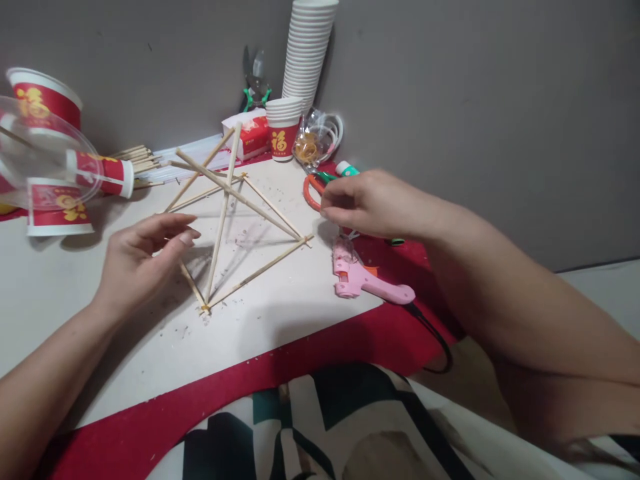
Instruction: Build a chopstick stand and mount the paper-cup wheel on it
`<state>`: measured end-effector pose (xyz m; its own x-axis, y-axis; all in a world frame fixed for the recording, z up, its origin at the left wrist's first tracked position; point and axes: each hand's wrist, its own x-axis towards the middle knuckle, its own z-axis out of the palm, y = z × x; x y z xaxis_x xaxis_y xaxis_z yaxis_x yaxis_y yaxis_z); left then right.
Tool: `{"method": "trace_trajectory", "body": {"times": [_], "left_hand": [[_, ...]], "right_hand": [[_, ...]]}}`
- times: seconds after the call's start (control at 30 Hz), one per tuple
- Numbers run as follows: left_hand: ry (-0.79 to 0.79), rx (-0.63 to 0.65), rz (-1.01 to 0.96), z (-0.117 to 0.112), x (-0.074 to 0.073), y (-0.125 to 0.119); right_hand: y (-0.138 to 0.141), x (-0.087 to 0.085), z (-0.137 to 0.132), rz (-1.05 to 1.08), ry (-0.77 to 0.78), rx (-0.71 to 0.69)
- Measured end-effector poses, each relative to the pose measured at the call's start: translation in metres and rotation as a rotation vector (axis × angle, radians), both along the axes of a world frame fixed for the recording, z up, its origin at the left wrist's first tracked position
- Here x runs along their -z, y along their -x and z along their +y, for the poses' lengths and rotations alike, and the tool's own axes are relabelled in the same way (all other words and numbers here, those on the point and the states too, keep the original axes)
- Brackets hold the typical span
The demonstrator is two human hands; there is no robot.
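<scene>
A frame of thin wooden sticks (pixel 260 272) stands on the white board, with bound joints at its lower corners and sticks crossing near the top. My left hand (pixel 145 257) is beside its left side, thumb and fingers apart, hiding one corner; I see nothing held in it. My right hand (pixel 373 203) is to the right of the frame, fingers loosely curved with a gap at the tips. Just by those fingertips are scissors with an orange handle (pixel 311 193); whether they touch is unclear. Below my right hand lies a pink glue gun (pixel 357 277) with a black cord.
Red and white paper cups (pixel 60 207) and a clear plastic lid or cup (pixel 55 150) are at left. Behind are loose sticks (pixel 135 157), a tissue pack (pixel 254 135), stacked cups (pixel 307 53), green-handled pruners (pixel 256 87) and a bag of rubber bands (pixel 309 143). A grey wall stands behind.
</scene>
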<state>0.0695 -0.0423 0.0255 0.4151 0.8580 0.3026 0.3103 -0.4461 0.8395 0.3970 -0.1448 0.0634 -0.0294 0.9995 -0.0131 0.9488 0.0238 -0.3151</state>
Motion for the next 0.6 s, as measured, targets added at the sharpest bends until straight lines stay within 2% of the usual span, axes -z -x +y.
{"method": "trace_trajectory", "body": {"times": [0.13,0.33,0.43,0.6], "left_hand": [[-0.007,0.063,0.054,-0.007,-0.004,-0.001],[-0.007,-0.001,0.053,-0.006,-0.008,0.003],[-0.011,-0.016,0.051,-0.003,-0.007,0.005],[-0.032,-0.056,0.024,0.001,-0.001,0.006]], "right_hand": [[0.01,0.005,-0.001,0.161,-0.036,-0.168],[0.024,0.002,0.005,0.214,-0.151,-0.291],[0.025,-0.009,0.005,0.227,-0.209,-0.267],[0.016,-0.022,0.002,0.391,-0.322,-0.091]]}}
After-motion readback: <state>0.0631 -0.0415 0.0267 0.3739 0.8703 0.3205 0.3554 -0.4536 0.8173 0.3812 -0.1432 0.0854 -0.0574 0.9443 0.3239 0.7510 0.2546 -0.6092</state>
